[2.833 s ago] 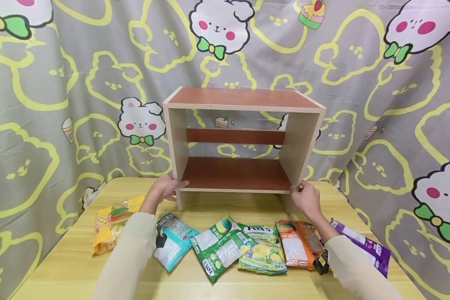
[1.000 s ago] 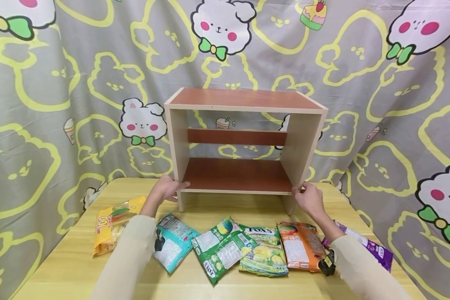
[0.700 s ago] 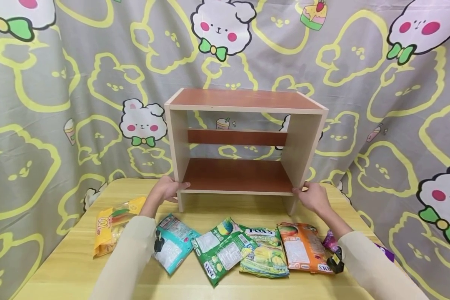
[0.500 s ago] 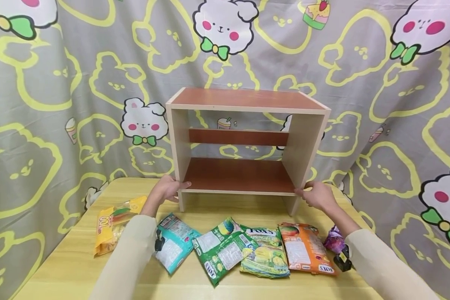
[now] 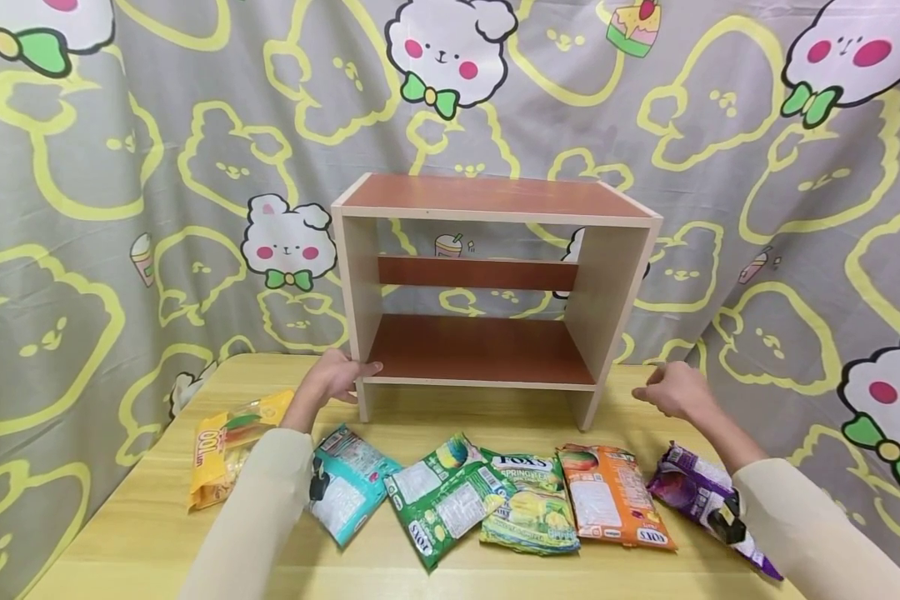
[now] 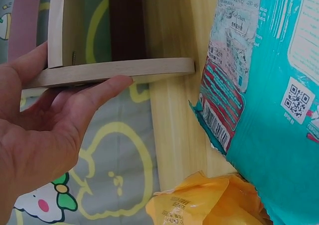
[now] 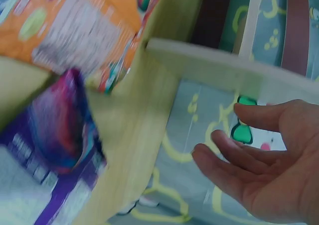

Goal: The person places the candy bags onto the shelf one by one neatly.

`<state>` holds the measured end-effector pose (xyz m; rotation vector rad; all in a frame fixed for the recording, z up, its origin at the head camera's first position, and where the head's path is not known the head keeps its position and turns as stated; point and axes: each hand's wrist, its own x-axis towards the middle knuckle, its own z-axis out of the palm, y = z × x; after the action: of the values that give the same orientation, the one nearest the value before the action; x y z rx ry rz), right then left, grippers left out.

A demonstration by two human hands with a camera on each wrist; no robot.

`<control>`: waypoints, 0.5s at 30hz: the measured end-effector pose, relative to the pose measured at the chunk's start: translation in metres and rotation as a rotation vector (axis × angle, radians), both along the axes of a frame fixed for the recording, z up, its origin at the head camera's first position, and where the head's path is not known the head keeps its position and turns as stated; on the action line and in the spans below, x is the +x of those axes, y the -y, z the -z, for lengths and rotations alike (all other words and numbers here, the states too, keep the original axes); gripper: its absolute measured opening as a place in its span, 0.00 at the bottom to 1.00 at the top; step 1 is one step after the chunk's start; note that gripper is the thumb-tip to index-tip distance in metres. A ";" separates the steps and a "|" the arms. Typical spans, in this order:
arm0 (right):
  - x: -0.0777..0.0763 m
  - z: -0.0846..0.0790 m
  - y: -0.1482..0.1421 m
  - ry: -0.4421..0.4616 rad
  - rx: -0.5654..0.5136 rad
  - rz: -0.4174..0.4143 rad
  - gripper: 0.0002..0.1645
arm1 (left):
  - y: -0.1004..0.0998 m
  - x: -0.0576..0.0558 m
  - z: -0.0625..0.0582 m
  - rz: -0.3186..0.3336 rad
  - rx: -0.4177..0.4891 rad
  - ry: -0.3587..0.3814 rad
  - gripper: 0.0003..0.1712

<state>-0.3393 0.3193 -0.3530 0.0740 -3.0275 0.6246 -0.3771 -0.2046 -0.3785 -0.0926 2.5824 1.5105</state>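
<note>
Right grip (image 5: 673, 390) came away — shelf (image 5: 487, 195) just beside.

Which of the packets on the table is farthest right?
The purple packet, just right of the orange packet; every other lies further left, and none is mostly purple.

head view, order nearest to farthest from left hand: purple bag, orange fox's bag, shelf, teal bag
1. Shelf, touching the left hand
2. Teal bag, left of centre
3. Orange fox's bag, right of centre
4. Purple bag, far right
</note>
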 end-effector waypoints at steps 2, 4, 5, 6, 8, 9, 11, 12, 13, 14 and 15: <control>0.002 0.000 -0.008 0.030 0.039 0.008 0.23 | 0.000 0.000 0.000 -0.006 0.002 0.001 0.32; 0.005 0.000 -0.016 0.059 0.075 0.012 0.21 | 0.001 0.000 0.000 -0.009 0.006 0.005 0.32; 0.006 0.000 -0.020 0.075 0.090 0.014 0.22 | 0.001 0.001 0.000 -0.013 0.009 0.006 0.32; 0.007 0.001 -0.024 0.092 0.100 0.018 0.22 | 0.001 0.001 0.000 -0.016 0.010 0.008 0.31; 0.009 0.003 -0.032 0.128 0.122 0.015 0.24 | 0.001 0.001 0.000 -0.018 0.010 0.009 0.31; 0.010 0.004 -0.035 0.146 0.129 0.013 0.25 | 0.001 0.001 0.000 -0.018 0.012 0.008 0.31; 0.011 0.007 -0.042 0.183 0.131 0.006 0.28 | 0.001 0.000 0.000 -0.019 0.011 0.006 0.31; 0.012 0.009 -0.045 0.201 0.128 0.002 0.29 | 0.001 0.000 0.000 -0.019 0.012 0.006 0.31; 0.012 0.011 -0.048 0.219 0.131 -0.004 0.30 | 0.001 0.000 0.000 -0.020 0.012 0.006 0.31; 0.013 0.013 -0.050 0.235 0.132 -0.008 0.32 | 0.001 0.000 0.000 -0.020 0.013 0.007 0.31; 0.013 0.016 -0.053 0.252 0.131 -0.010 0.33 | 0.001 0.000 0.000 -0.020 0.013 0.006 0.31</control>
<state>-0.3262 0.3722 -0.3685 0.0165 -3.3109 0.4673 -0.3773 -0.2058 -0.3782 -0.1215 2.5745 1.5305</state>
